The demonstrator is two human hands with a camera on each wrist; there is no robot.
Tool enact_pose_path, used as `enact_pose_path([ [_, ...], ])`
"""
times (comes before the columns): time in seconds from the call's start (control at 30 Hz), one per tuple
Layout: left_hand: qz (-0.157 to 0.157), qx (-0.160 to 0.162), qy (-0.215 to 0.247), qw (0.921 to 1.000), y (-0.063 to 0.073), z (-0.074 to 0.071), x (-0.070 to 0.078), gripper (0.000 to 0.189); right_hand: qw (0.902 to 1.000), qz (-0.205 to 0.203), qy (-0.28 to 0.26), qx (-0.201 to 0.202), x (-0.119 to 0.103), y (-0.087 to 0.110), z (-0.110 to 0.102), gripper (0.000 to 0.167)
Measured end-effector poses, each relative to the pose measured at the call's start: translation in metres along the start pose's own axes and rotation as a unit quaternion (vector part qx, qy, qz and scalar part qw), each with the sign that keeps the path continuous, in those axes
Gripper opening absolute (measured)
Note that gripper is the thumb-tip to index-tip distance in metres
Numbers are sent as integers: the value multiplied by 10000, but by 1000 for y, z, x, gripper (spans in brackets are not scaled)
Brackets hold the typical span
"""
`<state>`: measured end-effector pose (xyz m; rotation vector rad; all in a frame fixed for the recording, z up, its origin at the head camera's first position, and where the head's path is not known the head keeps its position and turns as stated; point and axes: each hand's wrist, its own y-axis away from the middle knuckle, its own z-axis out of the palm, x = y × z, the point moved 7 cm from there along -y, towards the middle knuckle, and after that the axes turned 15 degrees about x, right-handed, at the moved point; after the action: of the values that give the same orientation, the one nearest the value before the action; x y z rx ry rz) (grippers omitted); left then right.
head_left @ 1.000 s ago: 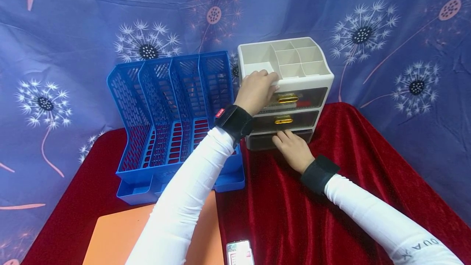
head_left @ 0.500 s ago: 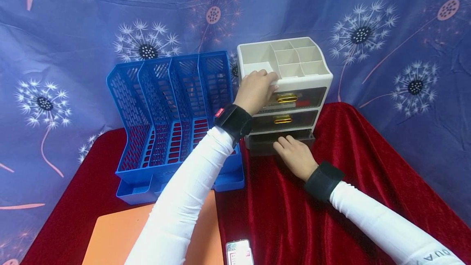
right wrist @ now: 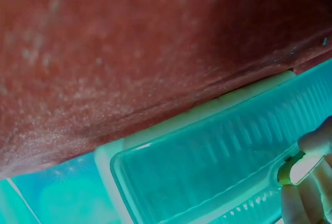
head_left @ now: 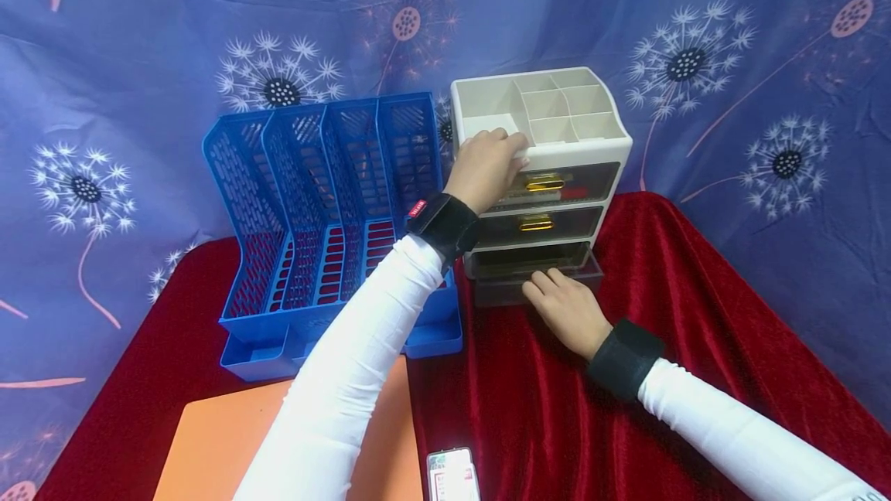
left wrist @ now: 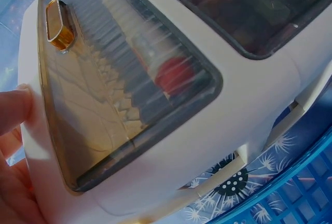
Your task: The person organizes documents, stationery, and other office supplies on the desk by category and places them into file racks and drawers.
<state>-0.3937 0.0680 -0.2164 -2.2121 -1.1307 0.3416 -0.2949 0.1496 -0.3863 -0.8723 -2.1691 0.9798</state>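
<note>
A white desktop organizer (head_left: 581,151) with dark see-through drawers and a divided top stands at the back. My left hand (head_left: 487,168) grips its upper front edge, fingers over the rim into the top compartment and thumb (left wrist: 14,107) on the front. Low down, my right hand (head_left: 567,311) is at the bottom drawer (head_left: 497,294), which is partly pulled out. The right wrist view has its fingers pinching the drawer's gold handle (right wrist: 287,171). Inside the closed top drawer lies a pen-like item with a red end (head_left: 574,194). The middle drawer (head_left: 494,231) is closed as well.
Left of the organizer stands a blue rack file holder (head_left: 267,323) with upright slots. An orange board (head_left: 223,435) lies in front of it, partly under my left arm. A small, glare-washed box (head_left: 454,478) sits at the near edge on dark red cloth (head_left: 529,400).
The bottom drawer has slid out toward me, its inside now showing. My right hand has moved nearer and slightly right with it. My left hand has stayed on the organizer's edge.
</note>
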Motion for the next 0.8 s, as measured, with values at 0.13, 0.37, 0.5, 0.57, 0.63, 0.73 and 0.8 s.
enact_pose_path([
  [0.13, 0, -3, -37, 10000, 0, -1, 0, 28, 10000, -84, -46, 13, -4, 1, -3, 13],
  [0.37, 31, -37, -3, 10000, -1, -1, 1, 28, 9999, -134, -105, -27, -7, 5, -11, 17],
  [0.5, 51, -47, -55, 10000, -2, -1, 1, 28, 9997, -155, -170, -33, -9, 7, -15, 17],
  [0.57, 40, -56, -78, 9999, -2, -1, 1, 28, 9996, -153, -225, -43, -11, 9, -17, 18],
  [0.63, 29, -62, -80, 9999, -2, 0, 0, 28, 9995, -174, -259, -45, -12, 10, -19, 18],
  [0.73, 13, -67, -46, 10000, -2, 0, -1, 28, 9993, -221, -288, -30, -15, 11, -22, 16],
  [0.8, 15, -54, -29, 10000, -2, 0, -1, 28, 9993, -259, -285, -4, -18, 11, -24, 18],
])
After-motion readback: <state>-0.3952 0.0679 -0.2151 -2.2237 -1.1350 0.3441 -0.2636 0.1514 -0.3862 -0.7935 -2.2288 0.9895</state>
